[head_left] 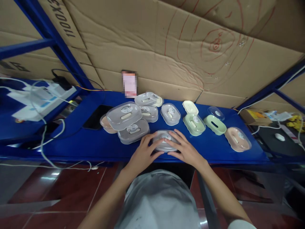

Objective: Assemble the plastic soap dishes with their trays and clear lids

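Observation:
A grey rounded plastic box with a clear lid and a round sticker lies on the blue table, near its front edge. My left hand grips its left side, fingers over the lid and thumb along the near edge. From the other side my right hand holds the same box, its fingers curving over the top and its thumb low at the front. Left of my hands, grey lidded boxes overlap one another, with a peach one partly covered. Behind the held box is another grey box.
On the right lie a lidded green box, a cream piece, a green slotted piece, a clear lid and a peach box. A dark phone-like slab and white power strips lie left. Cardboard backs the table.

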The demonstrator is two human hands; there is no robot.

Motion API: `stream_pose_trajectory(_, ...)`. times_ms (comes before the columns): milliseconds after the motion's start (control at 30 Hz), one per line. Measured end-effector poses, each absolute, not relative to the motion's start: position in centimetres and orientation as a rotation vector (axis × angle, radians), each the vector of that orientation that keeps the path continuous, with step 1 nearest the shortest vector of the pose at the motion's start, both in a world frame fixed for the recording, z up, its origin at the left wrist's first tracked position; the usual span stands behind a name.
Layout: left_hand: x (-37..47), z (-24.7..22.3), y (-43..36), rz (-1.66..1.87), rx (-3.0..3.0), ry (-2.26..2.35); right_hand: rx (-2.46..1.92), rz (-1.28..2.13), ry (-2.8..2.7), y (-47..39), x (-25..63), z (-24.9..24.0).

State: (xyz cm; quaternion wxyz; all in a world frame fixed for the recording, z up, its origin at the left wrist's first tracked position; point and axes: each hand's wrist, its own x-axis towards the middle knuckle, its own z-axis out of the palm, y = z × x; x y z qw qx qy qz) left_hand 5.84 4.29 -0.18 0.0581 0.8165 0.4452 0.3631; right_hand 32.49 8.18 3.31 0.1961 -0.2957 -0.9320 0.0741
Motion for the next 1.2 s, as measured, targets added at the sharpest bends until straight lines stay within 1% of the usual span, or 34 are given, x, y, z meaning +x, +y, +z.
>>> stream_pose_trajectory(133,6.0,0.2,4.1,1.084,2.378,1.351,-0.787,0.186,-2.580,8.2,32.8,3.3)
stream_pose_trajectory(233,6.1,0.5,3.8,1.097,2.275,1.377,-0.802,0.125,-2.467,9.1,33.8,4.2)
stream_pose_trajectory(333,6.3,0.9,3.6,1.080,2.231,1.407,-1.024,-0.008,-2.269,12.4,34.8,6.3)
stream_pose_trajectory(467,6.4,1.0,3.6,1.028,2.280,1.457,-1.435,-0.127,-2.076,20.0,34.5,8.6)
stream_pose_trajectory(533,6.3,0.9,3.7,1.012,2.323,1.463,-1.607,-0.108,-2.073,23.4,33.6,8.7)
stream_pose_trajectory(600,6.3,0.7,3.7,1.013,2.357,1.457,-1.688,-0.075,-2.099,25.6,32.6,8.2)
stream_pose_trajectory(767,6.3,0.2,3.9,1.015,2.437,1.459,-1.704,-0.006,-2.214,27.0,31.7,7.0)
stream_pose_trajectory(867,6.4,0.1,4.0,1.002,2.465,1.464,-1.739,0.042,-2.241,27.4,33.3,7.5)
stream_pose_trajectory(1033,6.4,0.2,4.0,1.007,2.465,1.461,-2.016,0.113,-2.170,29.4,37.7,8.3)
stream_pose_trajectory(1200,6.4,0.2,3.9,1.003,2.460,1.464,-2.201,0.211,-2.177,30.5,40.5,7.9)
